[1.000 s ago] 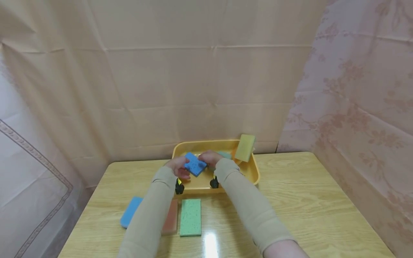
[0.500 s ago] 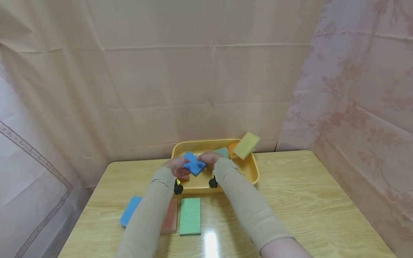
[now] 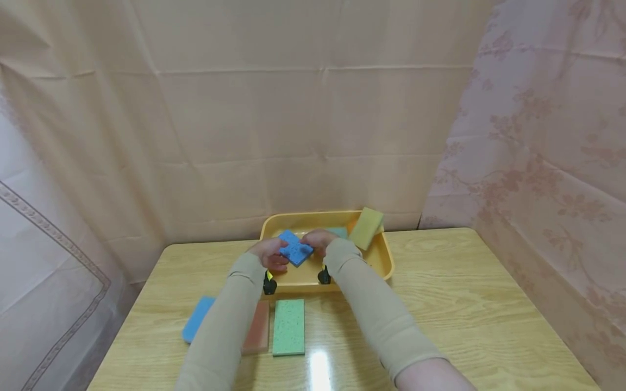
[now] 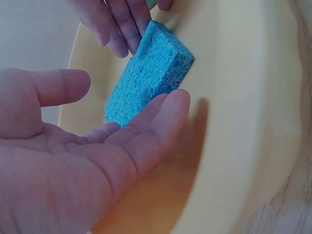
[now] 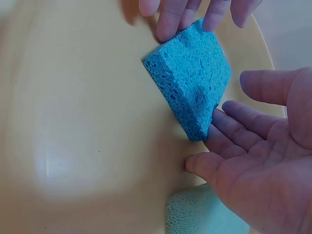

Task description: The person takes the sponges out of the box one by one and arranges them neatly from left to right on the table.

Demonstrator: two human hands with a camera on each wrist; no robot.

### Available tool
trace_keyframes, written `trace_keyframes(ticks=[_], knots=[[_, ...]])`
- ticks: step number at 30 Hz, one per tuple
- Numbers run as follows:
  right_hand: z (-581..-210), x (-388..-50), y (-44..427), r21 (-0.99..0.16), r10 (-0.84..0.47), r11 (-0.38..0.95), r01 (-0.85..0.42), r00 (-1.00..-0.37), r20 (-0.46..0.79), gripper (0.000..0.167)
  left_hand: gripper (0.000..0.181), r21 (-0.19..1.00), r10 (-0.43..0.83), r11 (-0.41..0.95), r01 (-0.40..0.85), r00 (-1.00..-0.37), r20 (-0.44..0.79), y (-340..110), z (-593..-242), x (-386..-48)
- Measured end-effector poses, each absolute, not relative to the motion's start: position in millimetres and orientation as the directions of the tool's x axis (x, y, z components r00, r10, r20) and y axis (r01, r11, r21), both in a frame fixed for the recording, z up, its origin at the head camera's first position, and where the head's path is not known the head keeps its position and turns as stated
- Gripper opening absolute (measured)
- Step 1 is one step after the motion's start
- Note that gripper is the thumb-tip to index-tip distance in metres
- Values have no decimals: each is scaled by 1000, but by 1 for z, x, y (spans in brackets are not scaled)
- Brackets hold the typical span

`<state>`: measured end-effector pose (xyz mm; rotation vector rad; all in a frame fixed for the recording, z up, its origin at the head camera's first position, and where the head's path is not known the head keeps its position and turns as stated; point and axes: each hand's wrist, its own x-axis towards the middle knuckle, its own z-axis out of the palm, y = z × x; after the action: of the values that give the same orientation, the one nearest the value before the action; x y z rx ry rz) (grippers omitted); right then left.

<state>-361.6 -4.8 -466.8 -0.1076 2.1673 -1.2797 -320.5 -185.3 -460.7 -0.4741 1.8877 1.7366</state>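
Observation:
In the head view, a blue sponge [image 3: 295, 248] is tilted between my two hands over the yellow basin [image 3: 303, 288]. The left hand [image 3: 269, 253] touches one end with extended fingers; in the left wrist view its thumb stands apart from the sponge [image 4: 146, 73]. At the opposite end is my right hand [image 3: 319, 239], fingers outstretched against the sponge [image 5: 195, 73] and thumb away from it in the right wrist view. A pale green sponge [image 5: 207, 212] lies below the right hand there. Whether the blue sponge touches the basin floor cannot be told.
Inside the basin's right part are a pale green sponge [image 3: 338, 232], an orange piece [image 3: 351, 224] and a slanted yellow sponge [image 3: 365, 229]. Blue [image 3: 198, 319], reddish [image 3: 257, 328] and green [image 3: 289, 327] sponges lie on the table before the basin. Curtains hang behind.
The yellow sponge swung over to the right, then came down and left to a lower slant in the basin. Both hands and the blue sponge stay nearly still.

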Motion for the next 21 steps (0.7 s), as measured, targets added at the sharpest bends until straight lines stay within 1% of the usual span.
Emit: trace_keyframes(ticks=[7,11,14,17,21], knots=[[-471,-365,-5,-829,-354,486,275,-806,-475,53,51,808,104,98,-581,-802,-589,-184,-460,-317],[-472,-366,-8,-829,-324,488,274,-825,-464,51,49,816,116,91,-571,-808,-578,-186,-461,-317],[-474,-367,-12,-834,-300,470,288,-837,-458,53,48,820,117,88,-566,-812,-572,-188,-460,-317],[-475,-367,-13,-831,-292,474,292,-838,-461,57,50,820,117,85,-566,-811,-573,-189,-461,-317],[-474,-364,-13,-828,-301,482,287,-833,-464,58,53,817,114,86,-569,-810,-576,-188,-462,-315]])
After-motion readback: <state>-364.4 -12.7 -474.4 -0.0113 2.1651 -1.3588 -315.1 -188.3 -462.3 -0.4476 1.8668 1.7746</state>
